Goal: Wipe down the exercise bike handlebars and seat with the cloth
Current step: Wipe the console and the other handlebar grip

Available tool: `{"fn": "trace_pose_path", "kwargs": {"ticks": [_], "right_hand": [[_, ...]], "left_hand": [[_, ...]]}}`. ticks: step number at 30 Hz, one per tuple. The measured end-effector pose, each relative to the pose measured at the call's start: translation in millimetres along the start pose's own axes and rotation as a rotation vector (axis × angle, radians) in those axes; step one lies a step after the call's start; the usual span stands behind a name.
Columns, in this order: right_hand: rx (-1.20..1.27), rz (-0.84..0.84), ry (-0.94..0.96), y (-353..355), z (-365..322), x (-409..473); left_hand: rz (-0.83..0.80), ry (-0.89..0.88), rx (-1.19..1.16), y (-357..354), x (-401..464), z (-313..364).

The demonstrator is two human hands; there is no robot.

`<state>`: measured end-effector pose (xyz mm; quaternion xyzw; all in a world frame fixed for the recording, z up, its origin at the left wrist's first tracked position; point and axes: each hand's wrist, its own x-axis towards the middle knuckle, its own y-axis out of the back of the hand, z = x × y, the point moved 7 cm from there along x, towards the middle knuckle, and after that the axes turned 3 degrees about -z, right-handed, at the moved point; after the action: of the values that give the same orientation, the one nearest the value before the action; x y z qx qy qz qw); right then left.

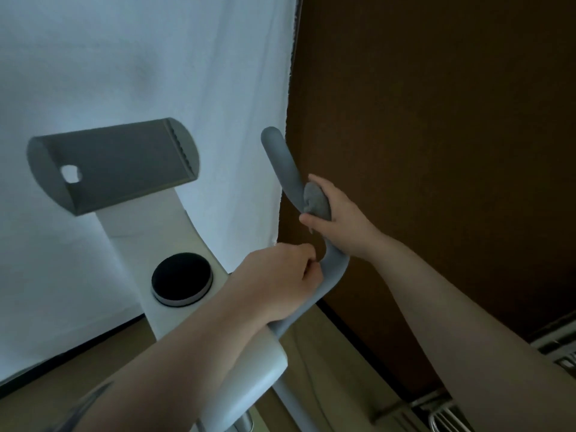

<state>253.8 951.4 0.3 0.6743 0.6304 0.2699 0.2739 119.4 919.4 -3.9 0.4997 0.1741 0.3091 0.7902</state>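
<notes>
Cloth (316, 201), soft and bunched, wraps the handlebar (282, 163) in her right hand (336, 219) while left hand (277, 279) grips the bend at seven o'clock.

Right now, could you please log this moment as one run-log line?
step: wiping handlebar | right hand: grips cloth around bar | left hand: grips bar lower down | seat: not in view
</notes>
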Motion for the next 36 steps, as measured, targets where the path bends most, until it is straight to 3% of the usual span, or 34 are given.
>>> {"fn": "trace_pose_path", "kwargs": {"ticks": [4,11,18,24,28,31,36], "right_hand": [[0.021,-0.027,-0.086,-2,-5,30],[0.101,0.007,-0.060,3,11,-25],[0.171,-0.008,-0.195,-1,-2,25],[-0.264,0.125,-0.146,-3,-1,-14],[-0.182,0.062,-0.227,-1,-5,26],[-0.173,0.122,-0.232,-3,-16,38],[-0.337,0.107,-0.064,-6,-14,-10]], "left_hand": [[0.001,-0.001,-0.005,0,-3,0],[0.021,-0.018,-0.015,0,-1,0],[-0.003,-0.005,-0.035,0,-3,0],[0.013,-0.014,0.018,-1,-3,2],[-0.025,-0.011,-0.005,-3,1,1],[-0.034,0.002,-0.038,-2,0,-1],[-0.026,-0.003,-0.045,-2,-4,-2]]}}
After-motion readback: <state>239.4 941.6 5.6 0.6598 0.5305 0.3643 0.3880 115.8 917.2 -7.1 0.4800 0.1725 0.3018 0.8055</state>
